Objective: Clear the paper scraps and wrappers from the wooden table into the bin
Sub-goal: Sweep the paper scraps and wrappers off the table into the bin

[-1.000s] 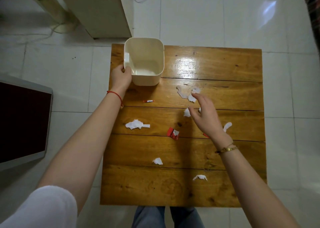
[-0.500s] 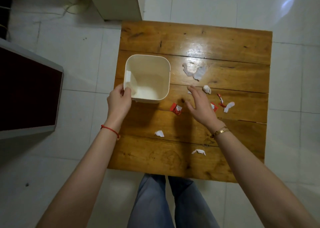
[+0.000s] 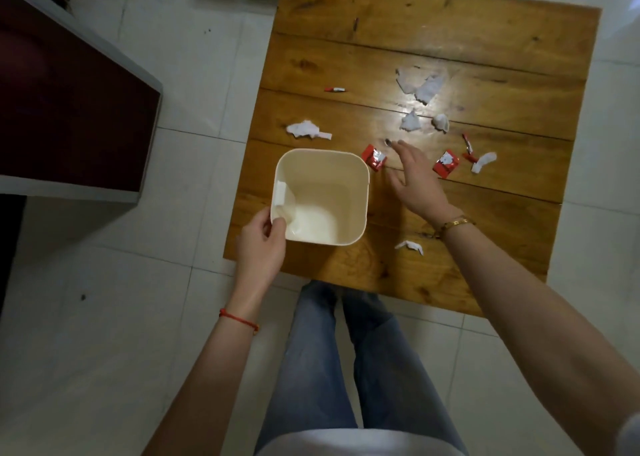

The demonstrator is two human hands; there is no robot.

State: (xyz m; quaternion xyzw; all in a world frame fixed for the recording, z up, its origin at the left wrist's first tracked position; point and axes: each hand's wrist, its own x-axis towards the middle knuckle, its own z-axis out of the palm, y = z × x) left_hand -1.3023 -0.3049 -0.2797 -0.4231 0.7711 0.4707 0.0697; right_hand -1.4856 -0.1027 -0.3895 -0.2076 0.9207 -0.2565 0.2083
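Left hand (image 3: 260, 247) — on bin (image 3: 360, 192) rim

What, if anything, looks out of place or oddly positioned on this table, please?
The bin, gripped by the left hand, sits at the wooden table's near-left corner, its rim overhanging the edge. Otherwise only the expected litter: torn paper scraps and red wrappers lie scattered.
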